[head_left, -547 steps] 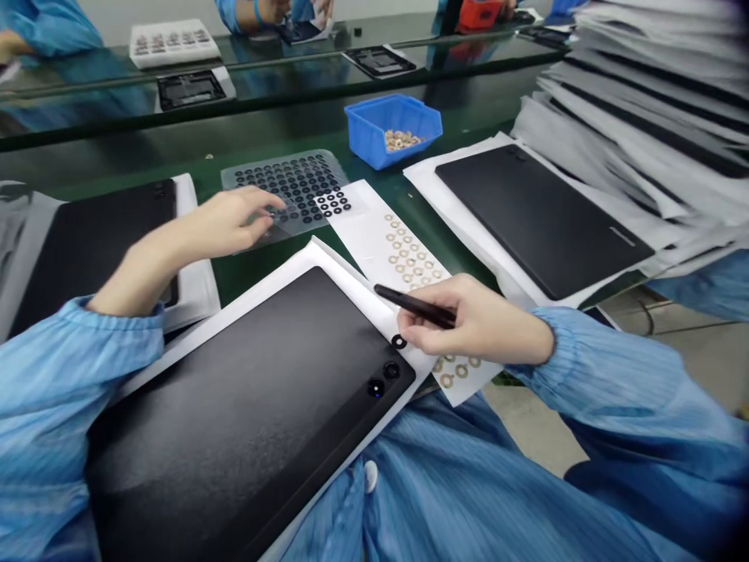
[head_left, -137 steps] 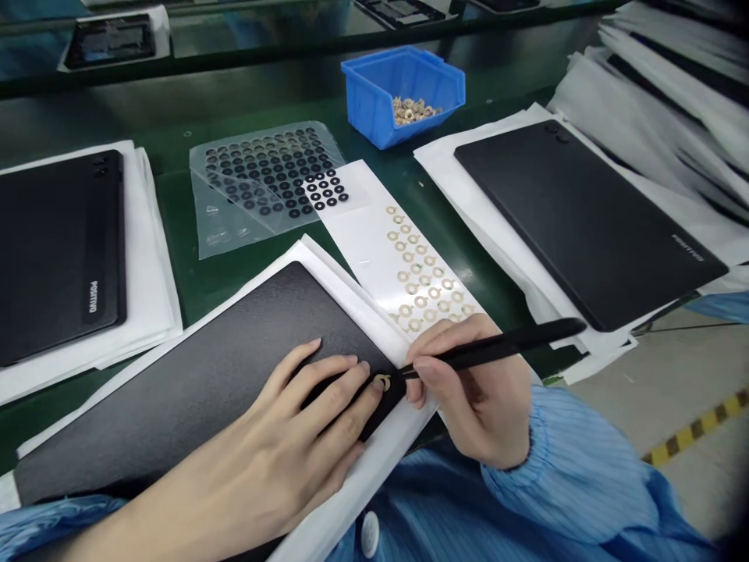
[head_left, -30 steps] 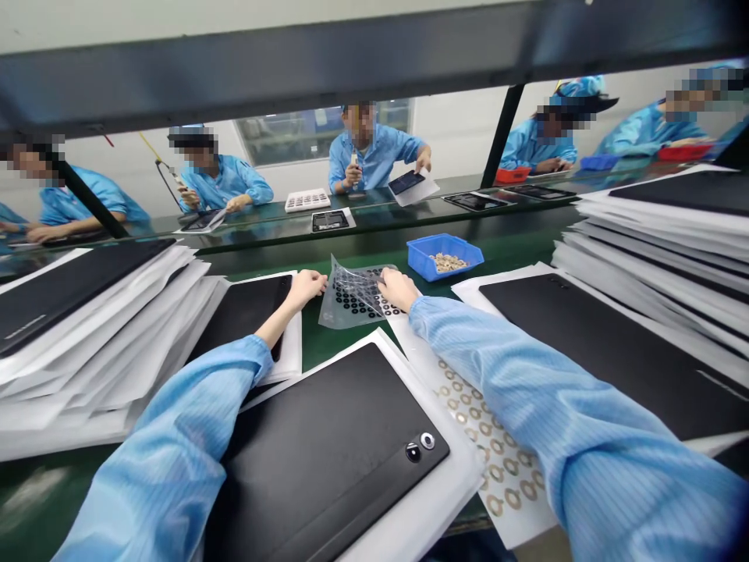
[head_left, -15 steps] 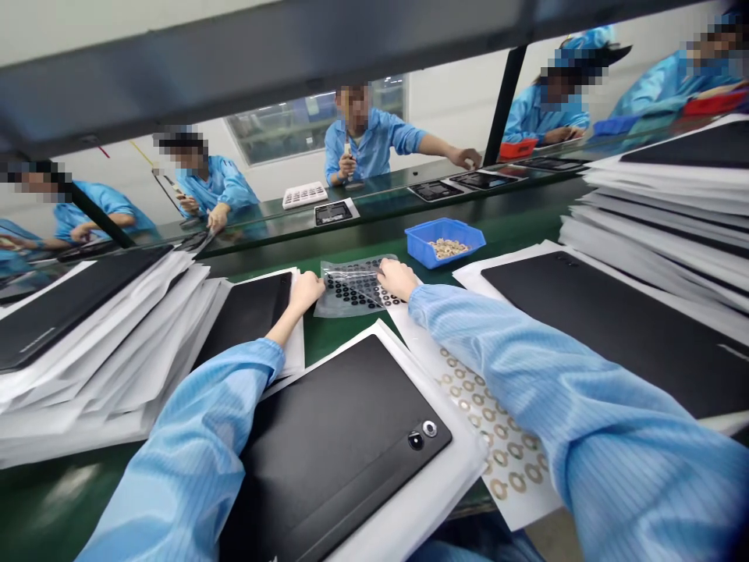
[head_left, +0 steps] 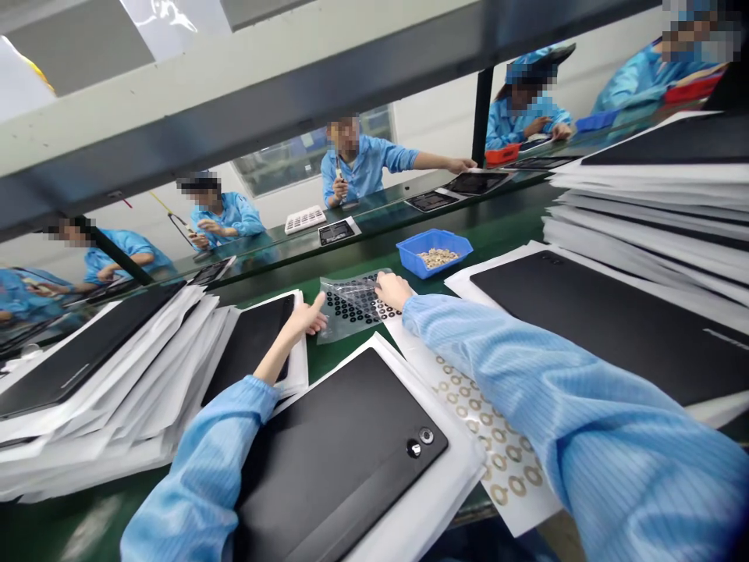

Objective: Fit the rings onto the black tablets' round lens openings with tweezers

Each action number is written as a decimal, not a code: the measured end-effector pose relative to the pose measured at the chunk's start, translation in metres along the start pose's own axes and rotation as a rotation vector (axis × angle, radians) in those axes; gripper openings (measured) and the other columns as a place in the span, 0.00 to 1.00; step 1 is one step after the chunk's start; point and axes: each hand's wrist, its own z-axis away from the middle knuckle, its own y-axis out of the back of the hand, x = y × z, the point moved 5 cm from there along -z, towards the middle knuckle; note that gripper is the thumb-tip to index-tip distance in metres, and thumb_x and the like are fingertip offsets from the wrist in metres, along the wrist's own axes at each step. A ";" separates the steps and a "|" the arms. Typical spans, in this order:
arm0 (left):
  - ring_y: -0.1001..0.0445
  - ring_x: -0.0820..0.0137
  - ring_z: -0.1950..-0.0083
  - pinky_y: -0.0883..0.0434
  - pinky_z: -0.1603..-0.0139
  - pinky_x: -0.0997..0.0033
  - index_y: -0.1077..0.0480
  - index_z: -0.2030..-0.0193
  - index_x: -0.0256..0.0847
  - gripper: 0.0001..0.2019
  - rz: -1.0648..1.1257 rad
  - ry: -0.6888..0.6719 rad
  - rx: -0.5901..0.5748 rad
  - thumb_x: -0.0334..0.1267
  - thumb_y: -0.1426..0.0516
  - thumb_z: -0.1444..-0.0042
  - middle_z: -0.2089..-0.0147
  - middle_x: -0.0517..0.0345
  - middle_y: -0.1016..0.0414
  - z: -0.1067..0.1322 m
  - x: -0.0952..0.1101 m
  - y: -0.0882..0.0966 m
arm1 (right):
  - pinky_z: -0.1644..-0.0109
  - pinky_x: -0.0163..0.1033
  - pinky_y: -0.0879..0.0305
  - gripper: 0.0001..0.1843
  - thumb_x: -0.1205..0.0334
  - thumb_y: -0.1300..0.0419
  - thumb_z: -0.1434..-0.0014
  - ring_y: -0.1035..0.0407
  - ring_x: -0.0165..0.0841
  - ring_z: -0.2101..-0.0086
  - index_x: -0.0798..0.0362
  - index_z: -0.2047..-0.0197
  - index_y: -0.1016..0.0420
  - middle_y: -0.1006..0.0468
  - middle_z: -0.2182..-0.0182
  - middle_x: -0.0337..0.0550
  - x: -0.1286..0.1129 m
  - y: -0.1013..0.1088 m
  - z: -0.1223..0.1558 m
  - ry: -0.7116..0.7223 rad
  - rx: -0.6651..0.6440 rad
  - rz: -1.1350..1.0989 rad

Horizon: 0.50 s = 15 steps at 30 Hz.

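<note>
A sheet of black ring stickers (head_left: 356, 312) under clear film lies on the green bench beyond the tablet. At its right end my right hand (head_left: 394, 291) is closed, fingers pinched at the film's edge; the fingertips are partly hidden. By its left edge my left hand (head_left: 307, 318) is open, thumb raised and fingers apart, holding nothing. In front of me a black tablet back (head_left: 345, 445) with two round camera rings rests on white sheets. Under my right forearm a white sheet of tan ring stickers (head_left: 485, 421) shows in part.
A blue bin (head_left: 434, 251) of small tan parts stands behind my right hand. Stacks of tablets between white sheets rise at left (head_left: 111, 390) and right (head_left: 637, 203). Another tablet (head_left: 591, 320) lies at right. A shelf beam (head_left: 246, 117) crosses above; co-workers sit opposite.
My left hand has opened and come off the film's left edge. My right hand stays at the sheet's right end. The view has tilted, and a co-worker opposite reaches farther along the bench.
</note>
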 end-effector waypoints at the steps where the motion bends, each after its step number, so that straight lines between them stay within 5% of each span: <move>1: 0.26 0.68 0.58 0.25 0.58 0.63 0.31 0.50 0.35 0.14 0.032 0.011 -0.044 0.44 0.45 0.37 0.53 0.52 0.27 0.008 -0.002 -0.003 | 0.51 0.48 0.30 0.18 0.57 0.43 0.36 0.29 0.36 0.54 0.56 0.46 0.32 0.28 0.50 0.48 0.000 0.000 0.000 -0.001 0.003 -0.009; 7: 0.26 0.68 0.57 0.25 0.58 0.63 0.31 0.51 0.35 0.13 0.317 0.011 -0.204 0.40 0.43 0.38 0.53 0.52 0.27 0.031 -0.003 -0.025 | 0.51 0.48 0.30 0.18 0.57 0.43 0.36 0.30 0.37 0.53 0.56 0.45 0.32 0.28 0.49 0.49 0.003 0.005 -0.002 -0.010 0.025 -0.048; 15: 0.26 0.67 0.55 0.25 0.56 0.61 0.33 0.48 0.36 0.15 0.785 -0.047 -0.199 0.43 0.45 0.36 0.51 0.51 0.28 0.026 0.009 -0.031 | 0.52 0.47 0.29 0.18 0.57 0.43 0.36 0.29 0.37 0.54 0.56 0.46 0.32 0.28 0.50 0.48 -0.004 0.001 -0.002 0.053 -0.028 -0.062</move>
